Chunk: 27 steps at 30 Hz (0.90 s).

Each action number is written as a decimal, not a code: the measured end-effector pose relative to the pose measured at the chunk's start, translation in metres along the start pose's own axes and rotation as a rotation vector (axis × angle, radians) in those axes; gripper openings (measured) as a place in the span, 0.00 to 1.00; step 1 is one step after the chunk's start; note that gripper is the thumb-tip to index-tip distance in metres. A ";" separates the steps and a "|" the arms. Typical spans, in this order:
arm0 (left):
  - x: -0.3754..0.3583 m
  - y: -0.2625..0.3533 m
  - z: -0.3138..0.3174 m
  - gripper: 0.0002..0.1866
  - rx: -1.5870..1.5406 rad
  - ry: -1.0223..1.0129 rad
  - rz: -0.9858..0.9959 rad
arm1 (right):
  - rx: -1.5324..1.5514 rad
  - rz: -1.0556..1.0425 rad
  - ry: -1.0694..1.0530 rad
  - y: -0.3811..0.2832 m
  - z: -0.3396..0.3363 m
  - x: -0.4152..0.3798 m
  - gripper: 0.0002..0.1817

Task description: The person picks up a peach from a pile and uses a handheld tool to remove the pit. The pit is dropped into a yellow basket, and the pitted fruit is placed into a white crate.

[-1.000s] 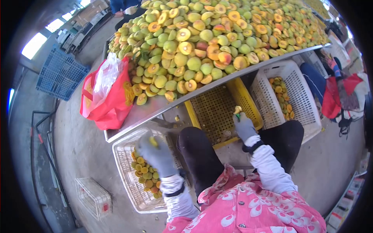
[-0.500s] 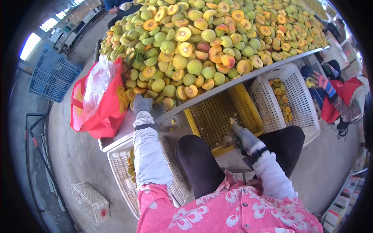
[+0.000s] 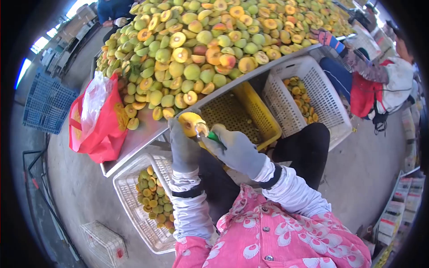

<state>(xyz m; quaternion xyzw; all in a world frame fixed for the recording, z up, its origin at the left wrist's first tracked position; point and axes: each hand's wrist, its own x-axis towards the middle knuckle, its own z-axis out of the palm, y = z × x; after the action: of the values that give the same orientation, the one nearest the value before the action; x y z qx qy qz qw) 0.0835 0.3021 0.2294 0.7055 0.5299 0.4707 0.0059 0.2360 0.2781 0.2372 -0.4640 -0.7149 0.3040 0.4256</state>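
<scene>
My left hand (image 3: pixel 184 149), in a grey glove, is closed round a halved peach (image 3: pixel 189 121) with its orange cut face turned up. In my right hand (image 3: pixel 240 152), also gloved, is a pitting tool with a green handle (image 3: pixel 215 137). Its metal end meets the peach at the stone, where a bit of pale flesh or stone shows; the exact shape of the tip is hard to make out. Both hands are in front of the table's metal edge (image 3: pixel 154 139), just short of the large heap of halved peaches (image 3: pixel 192 71).
Below the table edge stand a yellow crate (image 3: pixel 270 134) and a white crate (image 3: pixel 333 98) holding peach halves. Another white crate (image 3: pixel 127 185) of peach halves is at lower left. A red bag (image 3: pixel 105 143) rests on the table corner. A co-worker's gloved hand (image 3: pixel 328 38) reaches the heap.
My left hand has come back from the heap with a halved peach. My right hand has risen from over the yellow crate, bringing the tool to the peach. The co-worker's hand has moved to the heap.
</scene>
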 end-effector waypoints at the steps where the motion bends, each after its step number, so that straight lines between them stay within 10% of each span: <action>1: 0.001 0.014 0.003 0.14 -0.322 -0.036 -0.170 | 0.008 0.077 -0.048 -0.005 -0.006 -0.001 0.15; 3: -0.005 0.029 0.012 0.18 -0.848 -0.049 -0.523 | -0.043 0.088 -0.030 -0.008 -0.012 -0.005 0.15; 10: -0.009 0.069 0.018 0.14 -0.724 0.007 -0.448 | -0.104 0.102 0.085 -0.008 -0.020 -0.019 0.18; 11: -0.006 0.076 0.018 0.25 -1.064 0.107 -0.694 | -0.103 0.099 0.082 -0.013 -0.025 -0.018 0.18; 13: -0.007 0.075 0.014 0.27 -0.974 0.086 -0.674 | 0.573 0.689 -0.245 -0.026 -0.043 -0.017 0.22; 16: -0.005 0.065 0.011 0.26 -0.963 0.051 -0.713 | 0.828 0.790 -0.702 -0.011 -0.080 -0.012 0.27; 21: -0.009 0.046 0.031 0.31 -0.986 0.034 -0.756 | 0.835 0.771 -0.779 0.010 -0.083 -0.012 0.28; 22: -0.012 0.043 0.035 0.31 -0.944 0.029 -0.750 | 0.836 0.773 -0.778 0.027 -0.068 -0.016 0.28; 24: -0.013 0.045 0.034 0.31 -0.902 0.015 -0.735 | -0.074 0.376 0.049 0.064 -0.034 -0.025 0.22; 27: -0.014 0.053 0.029 0.33 -1.034 -0.013 -0.870 | -0.107 0.344 -0.050 0.030 -0.051 -0.023 0.18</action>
<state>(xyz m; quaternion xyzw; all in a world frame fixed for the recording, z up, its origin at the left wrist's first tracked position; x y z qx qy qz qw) 0.1424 0.2824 0.2304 0.3371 0.4721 0.6142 0.5349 0.2980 0.2699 0.2280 -0.5938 -0.6504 0.3454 0.3240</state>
